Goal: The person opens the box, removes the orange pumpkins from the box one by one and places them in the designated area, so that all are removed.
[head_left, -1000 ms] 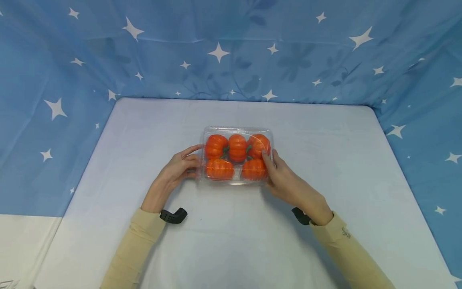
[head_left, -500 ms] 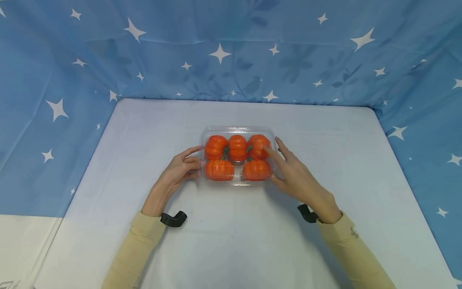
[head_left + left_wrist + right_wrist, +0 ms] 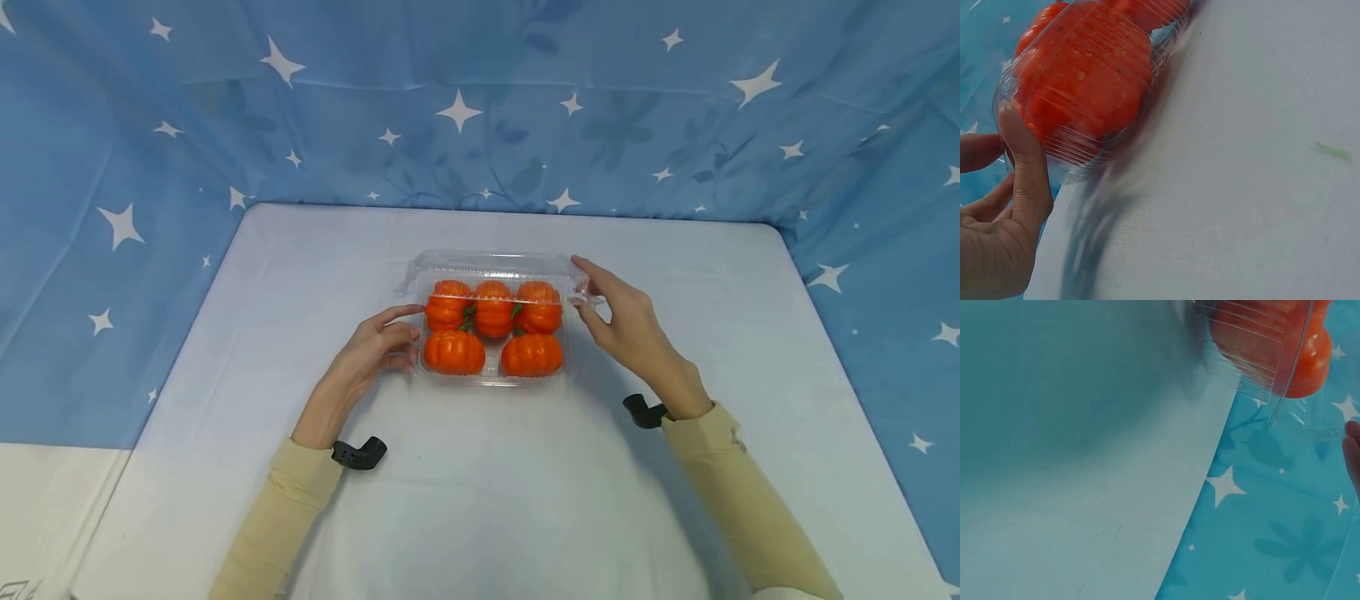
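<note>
A clear plastic clamshell container [image 3: 491,382] sits on the white table with several small orange pumpkins [image 3: 456,353] inside, in two rows. Its hinged lid [image 3: 487,262] is tilted up, its front edge raised over the back row. My left hand [image 3: 372,346] pinches the container's left rim; the left wrist view shows the thumb [image 3: 1025,162] against the clear wall and other fingers behind it. At the lid's right front corner, my right hand [image 3: 626,321] pinches the plastic between thumb and fingers. Only the fingertips [image 3: 1352,447] of this hand enter the right wrist view.
A white cloth-covered table [image 3: 480,500] extends around the container. Behind it and at the sides hangs a blue curtain [image 3: 480,108] with white stars. Each wrist wears a black band mount [image 3: 360,454].
My right hand let go of the container's right side, opened, then took the lid's corner and raised it up and back. The left hand has stayed at the left rim.
</note>
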Demonstrator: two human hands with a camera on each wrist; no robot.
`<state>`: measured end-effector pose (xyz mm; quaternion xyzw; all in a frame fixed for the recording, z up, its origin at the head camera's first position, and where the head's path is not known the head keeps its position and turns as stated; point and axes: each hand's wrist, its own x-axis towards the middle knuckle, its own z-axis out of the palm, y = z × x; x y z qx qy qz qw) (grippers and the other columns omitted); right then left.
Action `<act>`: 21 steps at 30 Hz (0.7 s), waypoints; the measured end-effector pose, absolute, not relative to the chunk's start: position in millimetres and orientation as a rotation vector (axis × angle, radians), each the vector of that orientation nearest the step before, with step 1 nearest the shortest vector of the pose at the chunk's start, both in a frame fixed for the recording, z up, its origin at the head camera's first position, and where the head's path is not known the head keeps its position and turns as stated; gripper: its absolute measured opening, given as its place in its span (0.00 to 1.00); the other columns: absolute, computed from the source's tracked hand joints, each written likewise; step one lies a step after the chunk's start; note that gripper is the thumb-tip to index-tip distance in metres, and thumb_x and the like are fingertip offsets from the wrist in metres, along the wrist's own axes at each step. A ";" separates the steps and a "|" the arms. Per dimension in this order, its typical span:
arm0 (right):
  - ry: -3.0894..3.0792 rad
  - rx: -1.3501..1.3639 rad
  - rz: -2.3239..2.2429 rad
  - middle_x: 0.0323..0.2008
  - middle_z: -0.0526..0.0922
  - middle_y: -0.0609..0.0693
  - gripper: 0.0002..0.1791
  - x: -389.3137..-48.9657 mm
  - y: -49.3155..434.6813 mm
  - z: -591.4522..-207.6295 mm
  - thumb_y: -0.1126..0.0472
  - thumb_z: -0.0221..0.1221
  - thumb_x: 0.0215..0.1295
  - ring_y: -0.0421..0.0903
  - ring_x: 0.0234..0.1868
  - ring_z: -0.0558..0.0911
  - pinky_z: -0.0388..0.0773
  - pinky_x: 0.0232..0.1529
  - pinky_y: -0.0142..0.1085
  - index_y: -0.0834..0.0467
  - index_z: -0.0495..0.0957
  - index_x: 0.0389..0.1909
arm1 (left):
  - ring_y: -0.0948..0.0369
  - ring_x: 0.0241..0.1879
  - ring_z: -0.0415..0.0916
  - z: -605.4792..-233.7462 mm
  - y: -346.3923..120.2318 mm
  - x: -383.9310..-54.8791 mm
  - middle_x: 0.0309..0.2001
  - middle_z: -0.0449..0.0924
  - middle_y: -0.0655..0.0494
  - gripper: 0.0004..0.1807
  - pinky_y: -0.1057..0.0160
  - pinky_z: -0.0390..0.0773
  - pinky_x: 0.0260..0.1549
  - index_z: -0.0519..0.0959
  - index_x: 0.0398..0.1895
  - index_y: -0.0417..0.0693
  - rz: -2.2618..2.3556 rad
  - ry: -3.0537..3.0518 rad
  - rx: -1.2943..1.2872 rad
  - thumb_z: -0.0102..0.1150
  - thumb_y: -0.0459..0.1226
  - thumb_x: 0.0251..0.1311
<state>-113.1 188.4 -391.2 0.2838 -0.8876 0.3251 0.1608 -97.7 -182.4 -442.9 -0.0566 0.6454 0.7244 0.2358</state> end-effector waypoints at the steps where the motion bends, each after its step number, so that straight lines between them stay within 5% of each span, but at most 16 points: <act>1: -2.526 0.799 0.936 0.48 0.85 0.65 0.33 -116.4 188.1 -390.7 0.75 0.65 0.63 0.60 0.44 0.87 0.84 0.51 0.56 0.66 0.70 0.70 | 0.62 0.26 0.75 -442.9 -182.5 -98.0 0.30 0.81 0.57 0.27 0.67 0.80 0.25 0.66 0.74 0.44 1.989 1.770 -0.157 0.50 0.30 0.73; 9: -2.488 0.749 0.992 0.50 0.85 0.65 0.27 -139.9 188.1 -385.7 0.73 0.63 0.67 0.59 0.43 0.85 0.84 0.51 0.53 0.67 0.73 0.68 | 0.62 0.26 0.75 -441.3 -182.8 -100.4 0.33 0.81 0.55 0.25 0.66 0.80 0.27 0.67 0.72 0.41 1.995 1.778 -0.178 0.49 0.30 0.72; 16: -2.514 0.728 1.102 0.59 0.83 0.62 0.26 -159.4 190.5 -386.5 0.71 0.61 0.71 0.61 0.56 0.84 0.79 0.61 0.56 0.62 0.73 0.69 | 0.63 0.26 0.76 -441.8 -182.2 -103.0 0.32 0.79 0.56 0.25 0.66 0.81 0.27 0.68 0.71 0.38 1.996 1.779 -0.178 0.49 0.31 0.72; 21: -2.595 0.721 1.321 0.67 0.78 0.58 0.30 -173.9 191.5 -390.3 0.67 0.55 0.77 0.59 0.64 0.81 0.79 0.63 0.43 0.50 0.64 0.77 | 0.62 0.26 0.76 -442.1 -181.7 -105.2 0.31 0.79 0.56 0.24 0.66 0.81 0.27 0.68 0.70 0.39 1.985 1.778 -0.185 0.49 0.32 0.72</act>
